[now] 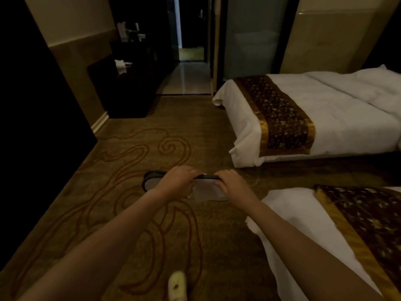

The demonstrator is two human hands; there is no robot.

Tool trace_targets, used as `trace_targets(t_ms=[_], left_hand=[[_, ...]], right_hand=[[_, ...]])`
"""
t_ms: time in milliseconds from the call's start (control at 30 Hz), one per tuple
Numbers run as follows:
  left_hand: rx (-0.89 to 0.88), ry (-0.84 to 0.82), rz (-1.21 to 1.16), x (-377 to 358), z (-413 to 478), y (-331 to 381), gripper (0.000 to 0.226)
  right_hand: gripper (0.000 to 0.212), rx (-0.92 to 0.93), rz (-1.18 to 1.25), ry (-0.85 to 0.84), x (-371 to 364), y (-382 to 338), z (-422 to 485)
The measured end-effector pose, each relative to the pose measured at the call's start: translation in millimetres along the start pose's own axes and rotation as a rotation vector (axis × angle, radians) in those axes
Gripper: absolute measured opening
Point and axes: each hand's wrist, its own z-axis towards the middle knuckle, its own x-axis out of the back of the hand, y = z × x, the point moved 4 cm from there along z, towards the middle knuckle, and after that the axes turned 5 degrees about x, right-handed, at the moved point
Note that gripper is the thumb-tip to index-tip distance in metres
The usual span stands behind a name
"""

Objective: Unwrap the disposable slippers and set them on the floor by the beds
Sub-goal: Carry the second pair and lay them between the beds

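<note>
A dim hotel room with brown carpet (134, 161) patterned in looping swirls. Two beds (325, 118) with white linen and dark gold-edged runners (280, 118) stand at right. Both arms reach out over the carpet. The left hand (176, 180) and right hand (233, 183) each grip the wrapped slippers (206, 189), a flat pale pack with a dark edge, held in the air between them near the nearer bed's corner.
</note>
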Motion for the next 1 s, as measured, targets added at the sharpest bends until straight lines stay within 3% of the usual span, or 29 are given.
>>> trace_targets(t_ms=[433, 767, 1000], left_hand=[[-0.352, -0.107, -0.104, -10.8, 305.4, -64.9, 0.043], [-0.58, -0.148, -0.186, -41.0, 481.8, -5.2, 0.034], [-0.638, -0.147, -0.127, -68.1, 634.9, 55.4, 0.033]], right_hand=[[0.026, -0.354, -0.026, 0.124, 33.2, 168.0, 183.2], [0.028, -0.59, -0.071, 0.237, 62.3, 321.5, 216.7], [0.031, -0.692, -0.029, 0.297, 99.6, 458.9, 250.3]])
